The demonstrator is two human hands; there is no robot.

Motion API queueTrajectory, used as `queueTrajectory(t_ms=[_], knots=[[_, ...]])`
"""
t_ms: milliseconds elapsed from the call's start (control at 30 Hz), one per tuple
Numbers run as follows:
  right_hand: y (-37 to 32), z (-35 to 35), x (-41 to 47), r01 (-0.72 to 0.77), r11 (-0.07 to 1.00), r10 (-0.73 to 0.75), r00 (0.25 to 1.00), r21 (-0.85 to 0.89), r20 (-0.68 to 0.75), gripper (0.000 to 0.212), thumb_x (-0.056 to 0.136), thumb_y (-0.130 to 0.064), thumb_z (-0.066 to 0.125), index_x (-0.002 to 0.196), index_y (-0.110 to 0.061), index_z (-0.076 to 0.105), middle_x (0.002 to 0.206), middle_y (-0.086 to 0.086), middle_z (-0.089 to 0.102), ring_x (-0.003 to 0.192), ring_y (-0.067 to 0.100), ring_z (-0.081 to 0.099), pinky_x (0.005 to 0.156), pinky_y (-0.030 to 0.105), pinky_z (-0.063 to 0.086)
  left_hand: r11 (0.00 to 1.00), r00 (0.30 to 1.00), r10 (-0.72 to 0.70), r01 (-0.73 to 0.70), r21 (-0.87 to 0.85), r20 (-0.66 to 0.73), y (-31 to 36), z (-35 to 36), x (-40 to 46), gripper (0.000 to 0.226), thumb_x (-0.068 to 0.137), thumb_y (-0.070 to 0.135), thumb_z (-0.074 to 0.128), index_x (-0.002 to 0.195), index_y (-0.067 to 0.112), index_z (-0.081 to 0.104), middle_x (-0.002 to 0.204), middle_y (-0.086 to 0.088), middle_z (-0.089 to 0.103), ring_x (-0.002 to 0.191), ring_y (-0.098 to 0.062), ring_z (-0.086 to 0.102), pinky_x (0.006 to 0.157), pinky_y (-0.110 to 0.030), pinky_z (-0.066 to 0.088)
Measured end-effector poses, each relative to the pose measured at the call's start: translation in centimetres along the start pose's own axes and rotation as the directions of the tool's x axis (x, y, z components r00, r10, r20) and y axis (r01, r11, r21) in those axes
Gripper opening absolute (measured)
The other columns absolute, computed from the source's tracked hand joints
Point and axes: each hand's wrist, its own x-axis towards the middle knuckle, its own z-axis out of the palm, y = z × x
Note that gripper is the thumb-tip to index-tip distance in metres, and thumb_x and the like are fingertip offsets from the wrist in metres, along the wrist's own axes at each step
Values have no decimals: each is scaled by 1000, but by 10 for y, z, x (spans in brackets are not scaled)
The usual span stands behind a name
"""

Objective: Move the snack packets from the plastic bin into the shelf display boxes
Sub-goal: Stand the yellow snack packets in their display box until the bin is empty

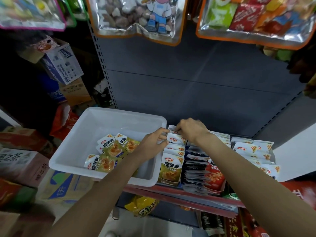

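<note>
Both hands are working at the far end of the leftmost display box (171,183) on the shelf (179,191). The left hand (152,142) is reaching across the right rim of the white plastic bin (109,115), its fingers curling against the side of an upright olive-and-white snack packet (176,140) in that box. The right hand (189,130) is hovering just above the same row, its fingertips pinching the top edge of a packet at the back. That row of olive packets (171,165) is standing upright, filling the box front to back. Beside it, a second box is holding dark blue packets (195,165) with a red packet (214,176) at its right, and further right more white-topped packets (253,148) are standing in rows. Several loose olive packets (111,151) are lying flat on the bottom of the bin, which is sitting on the shelf just left of the boxes. Large snack bags (136,16) are hanging above, and cardboard cartons (63,65) are stacked at the left.
</note>
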Motion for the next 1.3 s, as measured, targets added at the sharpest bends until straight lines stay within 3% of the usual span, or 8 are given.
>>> queueTrajectory(t_ms=[167, 300, 400, 633, 767, 967, 1133, 1300], knots=[[-22, -4, -10, 82, 993, -71, 989, 80, -132, 26, 94, -12, 43, 111, -16, 62, 110, 7, 61, 101, 26, 57, 76, 30, 40, 997, 994, -32, 23, -78, -109, -15, -14, -9, 25, 92, 17, 55, 117, 18, 58, 109, 2, 64, 105, -14, 59, 87, -22, 44], [-59, 3, -10, 133, 881, -88, 989, 453, -117, 32, 94, -12, 45, 120, -18, 62, 120, 5, 60, 110, 23, 56, 89, 34, 47, 968, 942, -166, 99, -232, -291, -40, -38, -23, 12, 91, 12, 57, 98, 17, 64, 90, 4, 66, 83, -7, 62, 68, -10, 46], [-90, 18, 0, 129, 812, -103, 992, 569, -78, 32, 94, -8, 48, 122, -14, 61, 120, 7, 61, 108, 22, 57, 91, 26, 42, 953, 873, -266, 175, -246, -410, -73, -61, -30, 13, 89, 5, 56, 93, 15, 64, 90, -4, 67, 85, -21, 64, 78, -30, 52], [-145, 77, 47, -77, 846, -44, 976, 528, 212, 60, 95, -23, 51, 148, -15, 26, 149, 13, 32, 137, 28, 31, 110, 32, 26, 865, 843, -475, 500, 43, -253, -145, -93, -24, 41, 93, 32, 54, 128, 11, 53, 122, -14, 60, 107, -32, 58, 85, -32, 46], [-161, 109, 68, -159, 850, -7, 950, 502, 312, 66, 90, -31, 57, 148, -19, 26, 146, 10, 35, 137, 28, 32, 113, 36, 28, 826, 904, -426, 378, 418, 24, -182, -94, -17, 81, 78, 62, 48, 147, 28, 26, 154, -7, 23, 138, -30, 29, 106, -46, 36], [-166, 116, 79, -194, 940, 140, 969, 280, 202, 49, 85, -13, 59, 131, -12, 44, 126, 12, 39, 123, 29, 39, 100, 38, 41, 777, 912, -409, 335, 533, 24, -190, -94, -13, 67, 90, 52, 50, 147, 39, 18, 158, -4, 8, 141, -31, 22, 108, -49, 30], [-154, 100, 78, -258, 864, 217, 966, 433, 143, 33, 85, -13, 61, 115, -7, 48, 116, 17, 52, 110, 33, 51, 87, 38, 47, 796, 892, -449, 426, 430, -53, -182, -98, -13, 55, 91, 46, 53, 142, 33, 38, 156, -5, 20, 141, -29, 21, 109, -45, 26], [-147, 78, 73, -307, 459, 278, 941, 834, 194, 24, 81, -1, 64, 77, -17, 46, 84, 7, 57, 80, 20, 55, 57, 23, 40, 918, 911, -386, 364, -155, -147, -148, -94, -6, 36, 93, 31, 56, 123, 11, 55, 121, -3, 61, 106, -18, 57, 90, -32, 45]])
